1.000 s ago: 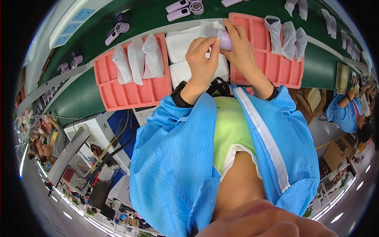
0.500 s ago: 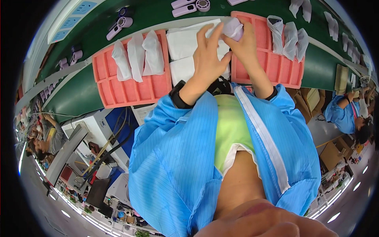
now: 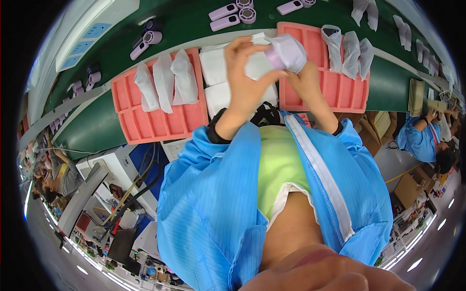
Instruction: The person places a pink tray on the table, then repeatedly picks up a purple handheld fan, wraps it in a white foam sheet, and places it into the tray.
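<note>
A lilac handheld fan (image 3: 277, 58), partly wrapped in a thin white bag (image 3: 293, 52), is held up between my two hands above the bench. My right hand (image 3: 307, 80) grips it from the right and below; its fingertips are partly hidden behind the bag. On the other side, my left hand (image 3: 245, 68) curves its fingers and thumb around the uncovered lilac end, the fingers slightly blurred. Behind and below my hands lie stacks of flat white bags (image 3: 213, 65). Pink divided trays (image 3: 160, 121) (image 3: 335, 92) flank these stacks, and bagged items (image 3: 185, 80) (image 3: 350, 56) lie across both.
Lilac handheld fans (image 3: 224, 23) (image 3: 145, 44) lie along the green bench surface (image 3: 189, 29) beyond the trays. More bagged items (image 3: 402, 31) rest at the far right. A white power strip (image 3: 97, 34) runs along the upper left. A person in blue (image 3: 418, 138) works at the right.
The wrapped fan has come nearer to me and shows larger, turned so its lilac end faces my left hand. My left hand has shifted slightly left. The trays sit lower on the left in the view.
</note>
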The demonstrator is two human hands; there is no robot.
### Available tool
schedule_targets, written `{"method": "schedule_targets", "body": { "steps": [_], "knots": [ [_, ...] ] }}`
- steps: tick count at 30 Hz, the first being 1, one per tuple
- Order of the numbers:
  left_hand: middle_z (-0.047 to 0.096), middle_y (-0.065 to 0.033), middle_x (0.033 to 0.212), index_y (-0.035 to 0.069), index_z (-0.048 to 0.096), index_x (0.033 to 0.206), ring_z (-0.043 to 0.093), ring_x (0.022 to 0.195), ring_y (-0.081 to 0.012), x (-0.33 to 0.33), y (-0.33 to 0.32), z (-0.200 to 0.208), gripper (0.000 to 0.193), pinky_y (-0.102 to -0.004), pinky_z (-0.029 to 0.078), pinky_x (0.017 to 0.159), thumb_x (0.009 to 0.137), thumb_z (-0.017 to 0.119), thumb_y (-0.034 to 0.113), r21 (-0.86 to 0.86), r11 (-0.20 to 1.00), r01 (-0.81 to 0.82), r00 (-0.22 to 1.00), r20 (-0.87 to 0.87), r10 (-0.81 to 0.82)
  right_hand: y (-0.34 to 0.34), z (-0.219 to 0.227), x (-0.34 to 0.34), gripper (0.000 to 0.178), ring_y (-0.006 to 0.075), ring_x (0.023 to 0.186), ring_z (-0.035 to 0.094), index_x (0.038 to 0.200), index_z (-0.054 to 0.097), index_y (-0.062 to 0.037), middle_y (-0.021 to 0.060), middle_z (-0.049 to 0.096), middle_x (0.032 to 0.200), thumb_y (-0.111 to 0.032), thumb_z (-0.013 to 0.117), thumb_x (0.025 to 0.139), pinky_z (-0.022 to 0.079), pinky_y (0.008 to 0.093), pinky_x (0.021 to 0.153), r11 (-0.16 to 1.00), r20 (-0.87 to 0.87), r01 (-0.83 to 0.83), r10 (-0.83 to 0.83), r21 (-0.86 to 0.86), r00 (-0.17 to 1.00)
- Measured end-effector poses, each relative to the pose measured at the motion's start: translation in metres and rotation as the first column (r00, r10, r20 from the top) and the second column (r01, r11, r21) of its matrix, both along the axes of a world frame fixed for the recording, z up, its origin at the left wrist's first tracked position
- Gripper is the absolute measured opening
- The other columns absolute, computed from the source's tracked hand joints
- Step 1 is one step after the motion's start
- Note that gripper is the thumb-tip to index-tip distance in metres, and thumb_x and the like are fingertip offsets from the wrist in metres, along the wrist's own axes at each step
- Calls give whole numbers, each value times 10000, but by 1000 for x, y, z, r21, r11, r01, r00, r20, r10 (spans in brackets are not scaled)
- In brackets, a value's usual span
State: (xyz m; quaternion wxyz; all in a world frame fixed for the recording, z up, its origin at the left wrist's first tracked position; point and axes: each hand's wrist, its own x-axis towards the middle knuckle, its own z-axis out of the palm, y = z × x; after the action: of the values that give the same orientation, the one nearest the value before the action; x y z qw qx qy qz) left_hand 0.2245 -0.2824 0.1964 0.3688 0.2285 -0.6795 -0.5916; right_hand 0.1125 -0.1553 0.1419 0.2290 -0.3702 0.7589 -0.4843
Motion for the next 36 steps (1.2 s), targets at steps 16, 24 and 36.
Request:
{"method": "schedule_targets", "body": {
  "steps": [16,24,36],
  "knots": [
    [573,-75,957,87,661,844,575,806,-208,-32,-42,-112,202,-270,441,688,709,777,181,415,909,31,951,267,-154,0,-20,-115,304,153,745,634,1039,634,-25,78,675,860,-252,664,840,504,296,645,961,280,-72,-6,269,960],
    [558,-78,940,100,635,848,568,846,-270,-35,-1,-157,284,-352,470,688,633,802,179,-337,931,139,826,559,80,6,-122,-362,531,372,1027,589,1125,562,-11,222,611,1111,-227,711,664,492,376,844,760,-791,433,169,484,588],
    [574,-63,868,92,669,766,561,780,-235,-40,-4,-185,112,-330,467,669,710,756,133,-279,955,102,848,526,63,-35,-98,-339,668,307,986,607,1191,512,-73,167,615,1061,-195,738,574,473,349,866,939,-289,-234,304,253,908]
  ]
}}
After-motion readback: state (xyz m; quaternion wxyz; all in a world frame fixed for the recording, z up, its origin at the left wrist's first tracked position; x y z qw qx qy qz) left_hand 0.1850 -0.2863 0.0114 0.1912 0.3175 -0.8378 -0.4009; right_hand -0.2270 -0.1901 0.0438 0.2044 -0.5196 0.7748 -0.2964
